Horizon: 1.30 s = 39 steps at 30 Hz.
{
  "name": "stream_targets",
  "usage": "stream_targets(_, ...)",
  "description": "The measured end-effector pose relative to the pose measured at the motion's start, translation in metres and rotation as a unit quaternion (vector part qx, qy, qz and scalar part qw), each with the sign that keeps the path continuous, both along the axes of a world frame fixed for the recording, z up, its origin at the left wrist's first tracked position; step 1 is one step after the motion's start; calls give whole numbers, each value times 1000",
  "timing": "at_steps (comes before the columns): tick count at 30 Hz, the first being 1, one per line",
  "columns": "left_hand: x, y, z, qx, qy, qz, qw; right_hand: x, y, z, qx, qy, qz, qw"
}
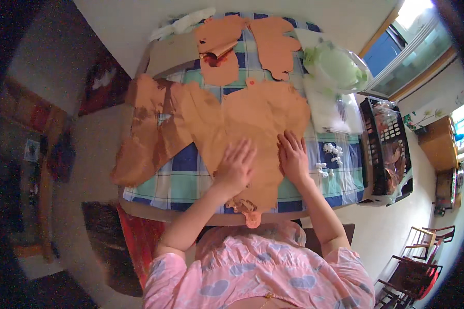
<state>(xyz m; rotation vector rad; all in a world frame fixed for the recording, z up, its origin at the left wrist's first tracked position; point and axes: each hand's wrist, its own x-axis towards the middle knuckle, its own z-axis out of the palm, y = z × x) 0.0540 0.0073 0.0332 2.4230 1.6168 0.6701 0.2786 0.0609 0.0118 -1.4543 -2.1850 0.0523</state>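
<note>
- Head view: tan paper-like cut-out [265,113] lies centrally on the cloth-covered bench [283,218].
- Left hand [237,158] (8 o'clock) and right hand [294,158] (4 o'clock) rest apart upon it, gripping nothing, presumably for flatness.

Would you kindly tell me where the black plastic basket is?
In the head view, the basket is at the right, just beyond the blue-green checked tablecloth and below the slanted glass window.
</note>
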Motion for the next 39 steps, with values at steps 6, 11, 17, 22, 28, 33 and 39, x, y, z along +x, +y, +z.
stream_targets(6,7,4,-21,-21,16,-36,999,1,-2,-3,11,7,-5,1000)
stream_targets(11,5,4,-19,-2,5,-20,1000,3,-2,-5,25,0,-9,1000)
stream_targets(17,-56,23,-10,1,17,123,992,3,-3,-6,26,6,-7,1000)
stream_targets(22,-73,9,-23,8,98,138,986,-3,-5,-3,28,4,-16,999)
stream_targets(28,-70,3,-26,28,107,159,981,-7,-7,-7,40,-9,-33,999)
stream_targets(33,-55,13,-19,43,52,133,989,-7,-7,-5,44,-13,-33,998)
stream_targets(39,-9,21,-7,31,20,-61,997,-8,-8,-3,52,-6,-24,998)
